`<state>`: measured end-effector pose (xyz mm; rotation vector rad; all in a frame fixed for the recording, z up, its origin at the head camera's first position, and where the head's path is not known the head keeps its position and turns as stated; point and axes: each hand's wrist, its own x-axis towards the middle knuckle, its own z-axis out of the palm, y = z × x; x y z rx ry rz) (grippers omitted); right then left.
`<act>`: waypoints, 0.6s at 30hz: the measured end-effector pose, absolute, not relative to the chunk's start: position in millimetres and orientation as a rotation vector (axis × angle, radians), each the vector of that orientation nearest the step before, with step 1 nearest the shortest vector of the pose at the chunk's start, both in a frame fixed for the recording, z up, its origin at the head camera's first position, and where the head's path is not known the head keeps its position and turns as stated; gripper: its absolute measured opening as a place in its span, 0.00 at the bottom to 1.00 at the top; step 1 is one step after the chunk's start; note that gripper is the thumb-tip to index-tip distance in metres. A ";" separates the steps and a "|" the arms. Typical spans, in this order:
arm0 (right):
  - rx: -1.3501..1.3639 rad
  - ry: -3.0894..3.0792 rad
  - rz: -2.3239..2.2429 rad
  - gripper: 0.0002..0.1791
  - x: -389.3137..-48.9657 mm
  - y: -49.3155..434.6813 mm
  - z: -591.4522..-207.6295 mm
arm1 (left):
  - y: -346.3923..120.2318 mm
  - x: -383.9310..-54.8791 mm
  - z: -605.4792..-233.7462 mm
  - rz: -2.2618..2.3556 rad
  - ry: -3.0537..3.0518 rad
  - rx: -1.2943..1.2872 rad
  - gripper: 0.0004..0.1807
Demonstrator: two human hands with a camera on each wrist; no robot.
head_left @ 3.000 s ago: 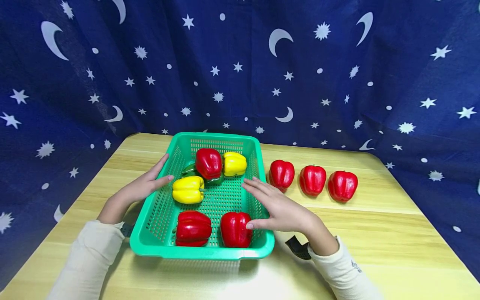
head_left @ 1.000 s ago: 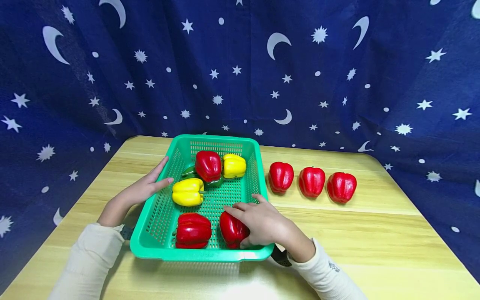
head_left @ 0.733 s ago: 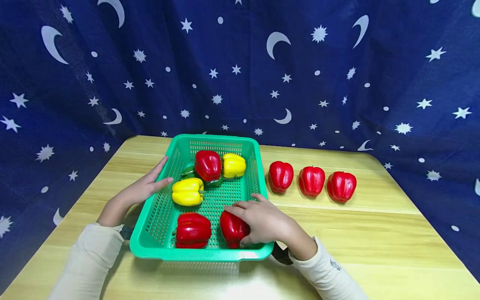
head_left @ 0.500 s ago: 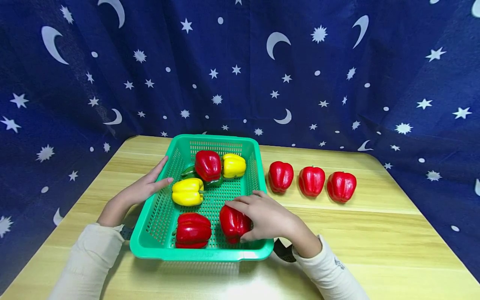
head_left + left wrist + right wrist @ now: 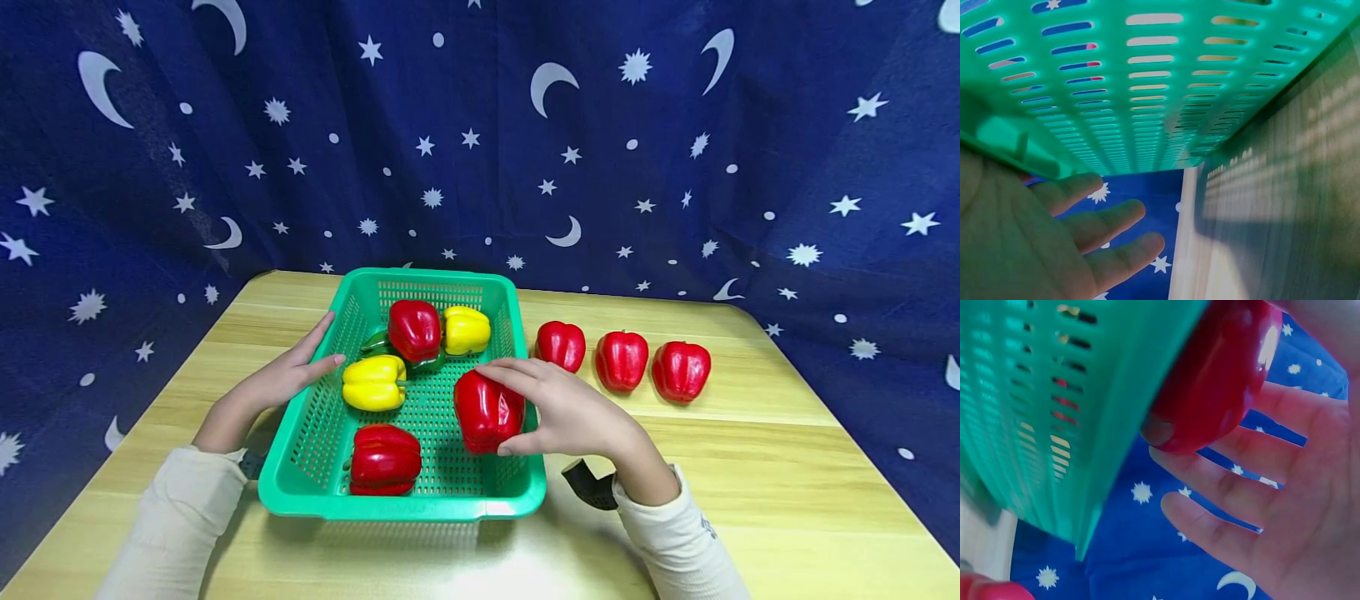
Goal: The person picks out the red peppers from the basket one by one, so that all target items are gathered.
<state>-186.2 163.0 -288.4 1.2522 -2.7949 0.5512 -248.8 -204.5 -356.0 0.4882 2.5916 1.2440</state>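
In the head view my right hand (image 5: 566, 408) grips a red bell pepper (image 5: 487, 412), raised over the right side of a green plastic basket (image 5: 401, 507). The right wrist view has the same red bell pepper (image 5: 1216, 381) between thumb and fingers, level with the basket's rim. My left hand (image 5: 288, 371) rests at the basket's left rim, its fingers extended; in the left wrist view those fingers (image 5: 1110, 225) lie along the outside of the slotted wall. Inside the basket are two yellow peppers (image 5: 373, 383), a red one (image 5: 385, 460) at the front, and another red one (image 5: 415, 331) over green peppers (image 5: 377, 342).
Three red bell peppers (image 5: 622, 361) stand in a row on the wooden table (image 5: 750, 483), right of the basket. A dark blue curtain (image 5: 480, 150) with moons and stars hangs behind the table's far edge.
My right hand has reached into the basket, taken hold of the front-right red bell pepper and lifted it up toward the right rim. The left hand has stayed at the left rim.
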 end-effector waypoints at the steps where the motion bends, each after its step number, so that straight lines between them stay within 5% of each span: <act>1: 1.244 -2.785 0.570 0.44 -186.8 165.2 -287.5 | -204.6 -248.9 -356.2 1.243 2.592 0.488 0.41; 18: 1.063 -2.734 0.758 0.44 -190.4 197.0 -278.9 | -204.6 -248.2 -356.3 1.245 2.592 0.485 0.41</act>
